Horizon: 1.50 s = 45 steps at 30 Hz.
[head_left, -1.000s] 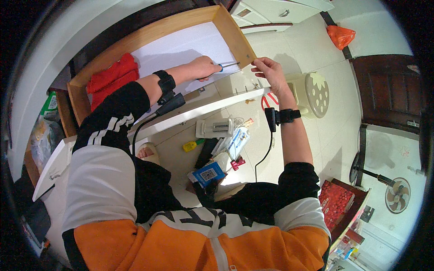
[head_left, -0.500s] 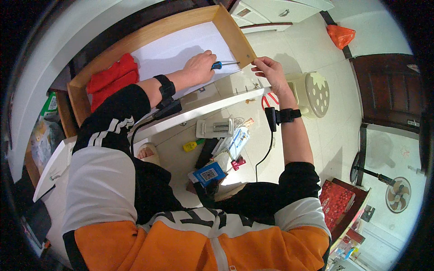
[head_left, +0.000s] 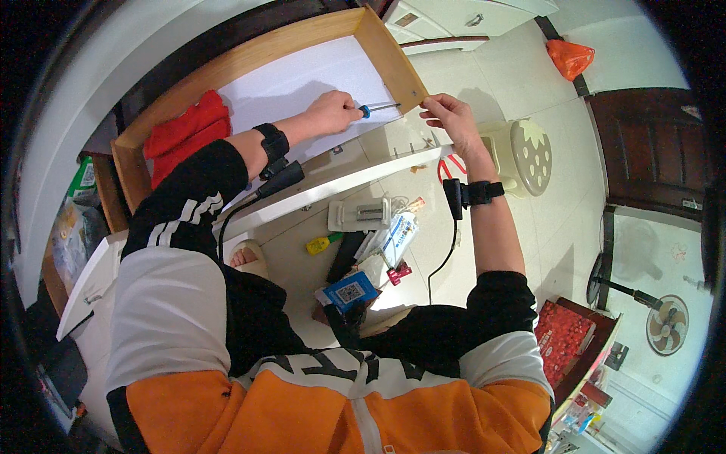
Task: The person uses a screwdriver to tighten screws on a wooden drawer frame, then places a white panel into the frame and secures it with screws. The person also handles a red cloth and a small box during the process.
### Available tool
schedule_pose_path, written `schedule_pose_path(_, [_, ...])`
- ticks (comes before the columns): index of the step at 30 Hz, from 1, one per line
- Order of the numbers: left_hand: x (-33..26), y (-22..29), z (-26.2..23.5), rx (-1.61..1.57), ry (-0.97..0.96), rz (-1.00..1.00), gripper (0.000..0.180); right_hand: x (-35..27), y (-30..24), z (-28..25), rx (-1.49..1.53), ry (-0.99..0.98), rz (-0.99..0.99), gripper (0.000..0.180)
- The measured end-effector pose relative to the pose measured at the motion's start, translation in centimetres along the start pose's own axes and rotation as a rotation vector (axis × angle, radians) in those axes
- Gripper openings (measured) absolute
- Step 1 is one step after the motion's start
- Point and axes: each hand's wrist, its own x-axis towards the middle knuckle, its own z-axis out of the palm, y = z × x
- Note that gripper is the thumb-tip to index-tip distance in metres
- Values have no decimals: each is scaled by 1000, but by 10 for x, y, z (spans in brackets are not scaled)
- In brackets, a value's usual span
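Note:
My left hand (head_left: 333, 113) is closed round the blue handle of a screwdriver (head_left: 366, 111), above the white-lined inside of a wooden drawer (head_left: 389, 64). The screwdriver's thin shaft points right, its tip at the drawer's right side wall. At the near end of that wall, the fingertips of my right hand (head_left: 452, 119) pinch the corner. A white drawer front (head_left: 333, 189) lies along the near side below my left forearm, with several screws or pins (head_left: 412, 147) sticking up near its right end. Red cloth (head_left: 189, 136) rests in the drawer's left part.
On the floor below are a white metal-topped device (head_left: 359, 215), a yellow bottle (head_left: 324, 243), a blue box (head_left: 349, 293) and a red clamp-like piece (head_left: 398, 273). A cream stool (head_left: 531, 159) stands right of my right hand. An orange bag (head_left: 569, 59) lies farther off.
My left hand has shifted slightly down, and its fingers now cover more of the screwdriver's blue handle. My right hand stays at the drawer's corner.

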Motion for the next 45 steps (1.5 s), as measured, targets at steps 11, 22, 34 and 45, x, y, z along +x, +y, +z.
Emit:
schedule_pose_path(11, [-5, 3, 5, -169, -59, -75, 28, -1, -3, 1, 1, 7, 5, 25])
schedule_pose_path(22, [-7, 4, -1, -374, -145, -174, 24, -2, -4, 2, -10, 6, 15, 25])
schedule_pose_path(34, [-7, 7, -1, -345, -125, -187, 18, -4, -3, 3, 36, 33, -10, 25])
schedule_pose_path(45, [-8, 8, -2, -220, -81, -95, 24, -3, -1, 1, 7, 11, 9, 25])
